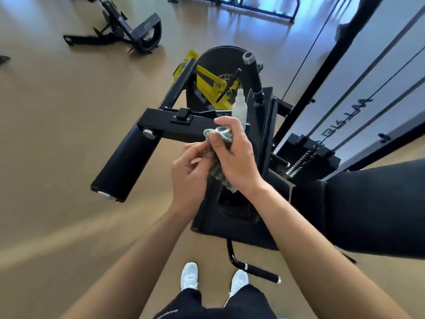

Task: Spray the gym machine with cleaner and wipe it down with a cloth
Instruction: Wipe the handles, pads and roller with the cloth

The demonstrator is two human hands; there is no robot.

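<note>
Here, right hand (pixel 232 155) clamps crumpled grey-green cloth (pixel 218 171) round chrome-capped handle (pixel 222 130) of black steel gym machine (pixel 161 122), fingers (pixel 227 122) curled tight, apparently rubbing it clean; left hand (pixel 190 166) pinches cloth's hanging tail. Just behind, white plastic spray bottle (pixel 239 107) stands upright, presumably parked within reach.

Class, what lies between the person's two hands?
A crumpled greenish cloth, held by both the left hand and the right hand, as the head view shows.

Tan floor (pixel 69 146), blk equip. (pixel 135 31) far back
</note>
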